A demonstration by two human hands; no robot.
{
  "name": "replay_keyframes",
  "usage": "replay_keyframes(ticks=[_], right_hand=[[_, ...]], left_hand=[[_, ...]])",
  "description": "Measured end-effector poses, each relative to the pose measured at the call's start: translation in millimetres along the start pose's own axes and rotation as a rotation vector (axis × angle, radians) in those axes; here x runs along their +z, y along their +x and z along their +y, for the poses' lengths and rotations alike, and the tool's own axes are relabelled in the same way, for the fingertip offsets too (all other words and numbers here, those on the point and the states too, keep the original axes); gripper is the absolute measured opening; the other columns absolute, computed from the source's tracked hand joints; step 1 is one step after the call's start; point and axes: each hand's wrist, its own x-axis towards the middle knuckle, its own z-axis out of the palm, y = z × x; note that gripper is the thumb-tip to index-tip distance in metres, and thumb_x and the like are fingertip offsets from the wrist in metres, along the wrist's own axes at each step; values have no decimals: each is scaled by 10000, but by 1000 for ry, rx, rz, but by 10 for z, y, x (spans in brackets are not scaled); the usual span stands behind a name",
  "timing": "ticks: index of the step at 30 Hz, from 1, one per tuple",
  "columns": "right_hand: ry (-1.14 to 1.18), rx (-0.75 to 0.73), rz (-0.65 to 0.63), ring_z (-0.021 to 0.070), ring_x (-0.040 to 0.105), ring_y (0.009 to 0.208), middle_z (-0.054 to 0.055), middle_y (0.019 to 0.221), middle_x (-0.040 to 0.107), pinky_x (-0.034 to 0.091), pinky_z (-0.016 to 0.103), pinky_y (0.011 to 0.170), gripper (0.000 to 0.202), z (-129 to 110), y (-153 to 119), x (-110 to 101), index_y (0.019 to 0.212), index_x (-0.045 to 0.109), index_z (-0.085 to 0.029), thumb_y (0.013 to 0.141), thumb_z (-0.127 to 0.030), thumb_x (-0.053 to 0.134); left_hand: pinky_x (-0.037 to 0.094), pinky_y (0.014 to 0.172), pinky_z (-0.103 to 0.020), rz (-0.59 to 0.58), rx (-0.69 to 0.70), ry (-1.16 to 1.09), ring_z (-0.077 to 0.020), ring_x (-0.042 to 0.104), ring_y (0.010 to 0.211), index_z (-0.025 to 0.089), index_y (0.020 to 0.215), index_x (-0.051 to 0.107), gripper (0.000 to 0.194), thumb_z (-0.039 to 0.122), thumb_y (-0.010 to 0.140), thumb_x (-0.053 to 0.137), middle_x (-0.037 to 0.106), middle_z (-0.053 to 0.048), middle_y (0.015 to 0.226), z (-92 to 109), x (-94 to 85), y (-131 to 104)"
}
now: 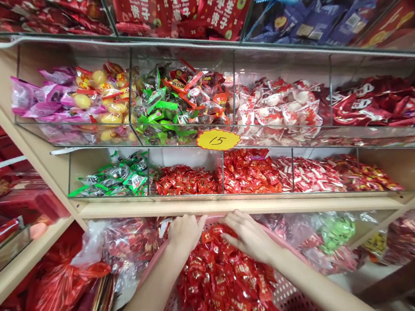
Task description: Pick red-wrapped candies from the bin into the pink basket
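Note:
A pink perforated basket point(291, 296) full of red wrapped candies point(227, 284) is at the bottom centre, below the shelves. My left hand point(186, 232) is at the basket's far left edge, its fingers bent over the rim and the thumb pointing right. Over the far right part of the candies lies my right hand point(245, 234), fingers spread and curved near the rim. Just beyond both hands runs the wooden shelf edge point(236, 206). Above it, a clear compartment holds more red candies point(249, 170).
Clear-fronted bins of green, yellow and pink sweets point(163, 105) stand on the shelf above, with a yellow price tag point(217, 139). Bagged candies point(331, 236) lie under the lowest shelf. A red plastic bag point(63, 289) is at the lower left.

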Motion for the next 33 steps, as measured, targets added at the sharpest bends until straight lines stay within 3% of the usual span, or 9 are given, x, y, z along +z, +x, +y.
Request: replay_keyframes(ticks=[4, 8, 11, 15, 19, 23, 28, 33], right_hand=[[-72, 1, -12, 200, 501, 865, 55, 909, 575, 407, 325, 740, 144, -9, -19, 88, 982, 552, -201, 850, -240, 511], [-51, -2, 10, 199, 498, 853, 58, 915, 568, 403, 328, 744, 129, -23, -4, 13, 946, 556, -193, 860, -270, 498], [5, 37, 160, 188, 504, 812, 56, 871, 576, 398, 327, 745, 167, 66, 97, -153, 924, 561, -188, 898, -270, 418], [0, 184, 355, 202, 516, 843, 68, 874, 586, 398, 331, 764, 178, 395, 360, -317, 922, 580, -182, 885, -259, 424], [-6, 302, 281, 210, 538, 882, 76, 911, 586, 403, 324, 780, 201, 774, 595, -277, 977, 615, -177, 834, -276, 514], [64, 306, 189, 189, 543, 873, 70, 910, 575, 405, 301, 768, 246, 952, 662, -185, 1003, 630, -167, 798, -290, 572], [132, 300, 276, 181, 531, 803, 44, 842, 586, 404, 303, 729, 131, 948, 647, -180, 861, 605, -170, 766, -260, 593], [230, 302, 573, 179, 541, 784, 42, 827, 607, 409, 311, 740, 113, 726, 509, -296, 847, 564, -177, 809, -281, 543]], left_hand=[[482, 712, -394, 9, 0, -6, -311, 643, 827, 86, 869, 688, 613, 497, 901, 234, 680, -184, 833, -11, 20, 1], [480, 715, -403, 13, -2, -11, -315, 642, 829, 86, 870, 689, 618, 501, 900, 231, 680, -190, 838, -16, 31, 6], [472, 738, -395, -19, -10, -20, -306, 639, 844, 93, 875, 689, 621, 503, 901, 224, 678, -189, 850, -15, 18, 7], [457, 781, -371, -44, -24, -39, -285, 629, 882, 92, 896, 686, 635, 523, 895, 221, 671, -194, 876, -10, 14, 15], [450, 800, -370, -42, -40, -34, -280, 623, 903, 90, 907, 685, 637, 532, 892, 226, 669, -197, 889, 3, 38, 25], [454, 791, -373, -35, -42, -24, -284, 622, 904, 93, 911, 685, 635, 529, 894, 224, 668, -196, 894, 1, 41, 25], [467, 755, -400, -14, -27, -5, -303, 636, 854, 95, 886, 689, 630, 516, 898, 219, 678, -182, 847, -21, 33, 21], [458, 787, -389, -21, -29, -20, -293, 627, 889, 95, 903, 687, 640, 524, 896, 212, 671, -193, 898, -15, 43, 30]])
